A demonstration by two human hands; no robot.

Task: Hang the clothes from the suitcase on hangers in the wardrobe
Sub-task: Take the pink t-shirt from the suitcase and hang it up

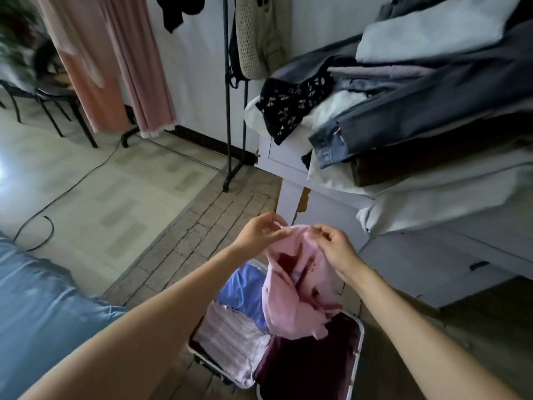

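Observation:
A pink garment (pixel 297 287) hangs above the open suitcase (pixel 357 339) on the floor. My left hand (pixel 261 233) pinches its top edge on the left. My right hand (pixel 336 246) pinches the same edge on the right. Inside the suitcase lie a blue garment (pixel 245 293), a pale striped one (pixel 230 339) and a dark maroon one (pixel 311 365). A black clothes rack (pixel 227 111) stands behind, with pink clothes (pixel 121 70) and a knitted cream top (pixel 259 33) hanging from it. No hanger is in either hand.
A white table (pixel 403 255) on the right carries a heap of folded grey, white and denim clothes (pixel 418 96). A blue bedcover (pixel 37 307) fills the lower left. A black cable (pixel 57 197) runs over the floor, and a dark chair (pixel 52 99) stands far left.

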